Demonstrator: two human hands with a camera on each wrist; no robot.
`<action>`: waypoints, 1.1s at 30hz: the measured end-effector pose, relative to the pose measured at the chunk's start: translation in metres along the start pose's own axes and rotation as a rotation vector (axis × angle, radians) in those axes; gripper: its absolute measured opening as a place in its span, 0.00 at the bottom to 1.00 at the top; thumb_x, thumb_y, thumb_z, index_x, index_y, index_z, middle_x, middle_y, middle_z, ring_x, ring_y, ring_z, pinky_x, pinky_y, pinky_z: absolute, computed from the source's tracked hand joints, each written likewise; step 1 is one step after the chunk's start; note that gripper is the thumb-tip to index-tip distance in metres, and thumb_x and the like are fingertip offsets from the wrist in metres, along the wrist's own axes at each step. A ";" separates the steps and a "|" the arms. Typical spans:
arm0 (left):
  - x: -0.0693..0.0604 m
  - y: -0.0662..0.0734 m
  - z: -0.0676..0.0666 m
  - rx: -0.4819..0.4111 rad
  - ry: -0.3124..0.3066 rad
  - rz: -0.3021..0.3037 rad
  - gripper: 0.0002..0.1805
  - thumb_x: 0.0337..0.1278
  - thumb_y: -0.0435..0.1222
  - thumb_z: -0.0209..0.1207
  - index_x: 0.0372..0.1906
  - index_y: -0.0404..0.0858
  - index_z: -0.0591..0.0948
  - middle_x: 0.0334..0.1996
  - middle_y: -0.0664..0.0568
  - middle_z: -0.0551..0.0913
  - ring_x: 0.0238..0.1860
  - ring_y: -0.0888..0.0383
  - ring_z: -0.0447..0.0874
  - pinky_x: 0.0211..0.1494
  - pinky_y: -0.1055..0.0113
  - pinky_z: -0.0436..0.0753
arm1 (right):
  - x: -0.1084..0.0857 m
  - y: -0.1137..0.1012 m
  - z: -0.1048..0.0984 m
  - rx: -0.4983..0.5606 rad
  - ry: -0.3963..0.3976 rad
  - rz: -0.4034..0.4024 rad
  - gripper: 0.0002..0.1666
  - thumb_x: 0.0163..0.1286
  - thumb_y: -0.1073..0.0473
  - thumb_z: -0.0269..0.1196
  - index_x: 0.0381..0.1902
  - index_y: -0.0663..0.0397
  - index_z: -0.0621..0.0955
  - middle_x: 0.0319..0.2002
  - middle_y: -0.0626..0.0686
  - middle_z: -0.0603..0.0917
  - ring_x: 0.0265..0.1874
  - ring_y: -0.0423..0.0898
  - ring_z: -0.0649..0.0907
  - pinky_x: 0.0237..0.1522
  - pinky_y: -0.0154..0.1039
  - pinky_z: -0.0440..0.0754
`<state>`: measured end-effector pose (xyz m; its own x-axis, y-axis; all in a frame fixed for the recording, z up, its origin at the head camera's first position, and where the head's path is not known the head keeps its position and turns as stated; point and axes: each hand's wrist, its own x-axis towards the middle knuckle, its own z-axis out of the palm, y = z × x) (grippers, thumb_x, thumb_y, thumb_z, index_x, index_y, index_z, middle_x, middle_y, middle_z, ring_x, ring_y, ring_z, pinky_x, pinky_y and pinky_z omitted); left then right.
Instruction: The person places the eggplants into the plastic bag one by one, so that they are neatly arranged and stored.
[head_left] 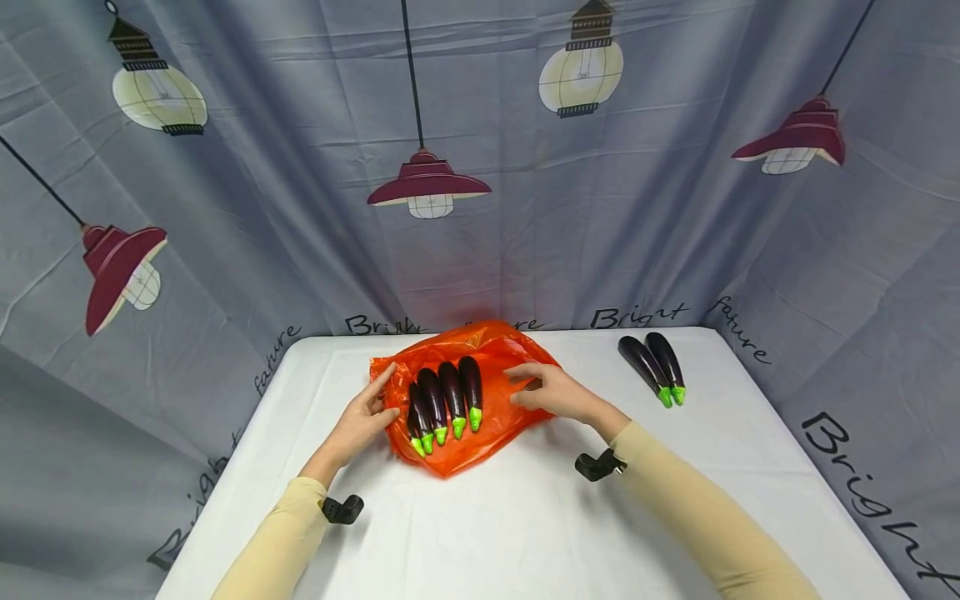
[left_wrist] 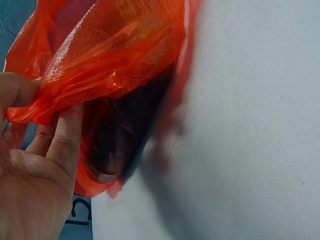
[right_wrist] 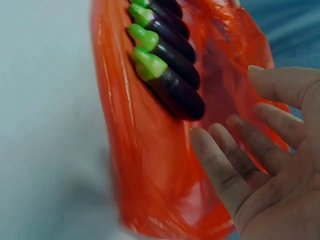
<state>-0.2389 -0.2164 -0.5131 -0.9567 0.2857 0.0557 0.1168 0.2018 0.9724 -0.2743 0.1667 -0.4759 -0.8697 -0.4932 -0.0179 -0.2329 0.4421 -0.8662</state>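
Note:
An orange-red plastic bag (head_left: pixel 497 433) lies spread on the table, with a row of several dark purple eggplants (head_left: pixel 452 392) on it, green stem ends towards me. My left hand (head_left: pixel 356 429) is at the bag's left edge; in the left wrist view its thumb and fingers pinch the thin plastic (left_wrist: pixel 120 50). Over the bag's right part hovers my right hand (head_left: pixel 558 394), fingers spread and holding nothing. The right wrist view shows these fingers apart from the nearest eggplant (right_wrist: pixel 180 95). Whether they touch the plastic I cannot tell.
Two more eggplants (head_left: pixel 643 362) lie side by side at the table's back right. A white cloth covers the table (head_left: pixel 480 542). Behind it hangs a grey curtain (head_left: pixel 510 250) printed with lamps. Each wrist carries a small black camera (head_left: pixel 596 465).

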 end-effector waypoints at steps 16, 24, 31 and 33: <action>0.001 -0.003 -0.001 0.001 0.005 0.011 0.45 0.69 0.26 0.58 0.83 0.56 0.55 0.77 0.36 0.59 0.67 0.40 0.73 0.57 0.68 0.80 | -0.039 0.034 -0.069 0.062 0.187 0.057 0.28 0.73 0.57 0.67 0.67 0.61 0.78 0.63 0.66 0.79 0.53 0.57 0.83 0.47 0.47 0.87; 0.000 -0.002 -0.002 -0.005 0.003 0.005 0.45 0.69 0.26 0.57 0.83 0.57 0.55 0.77 0.37 0.59 0.67 0.41 0.73 0.57 0.68 0.80 | -0.055 0.056 -0.089 -0.078 0.294 0.133 0.28 0.73 0.59 0.66 0.68 0.62 0.76 0.62 0.63 0.80 0.54 0.58 0.82 0.46 0.45 0.86; -0.001 0.001 -0.001 -0.022 -0.004 0.009 0.45 0.70 0.26 0.57 0.82 0.58 0.55 0.79 0.39 0.56 0.69 0.41 0.71 0.58 0.69 0.80 | -0.068 0.080 -0.108 -0.241 0.384 0.211 0.32 0.74 0.57 0.63 0.71 0.66 0.72 0.64 0.69 0.76 0.62 0.66 0.76 0.57 0.58 0.78; -0.001 0.002 -0.001 -0.019 -0.003 0.010 0.44 0.70 0.26 0.57 0.82 0.58 0.55 0.78 0.38 0.58 0.69 0.40 0.71 0.57 0.69 0.80 | -0.071 0.085 -0.114 -0.272 0.403 0.221 0.32 0.75 0.57 0.62 0.71 0.68 0.71 0.64 0.71 0.75 0.62 0.68 0.75 0.59 0.61 0.75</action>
<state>-0.2383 -0.2174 -0.5112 -0.9547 0.2906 0.0647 0.1214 0.1814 0.9759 -0.2819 0.3248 -0.4918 -0.9965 -0.0630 0.0542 -0.0829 0.7074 -0.7019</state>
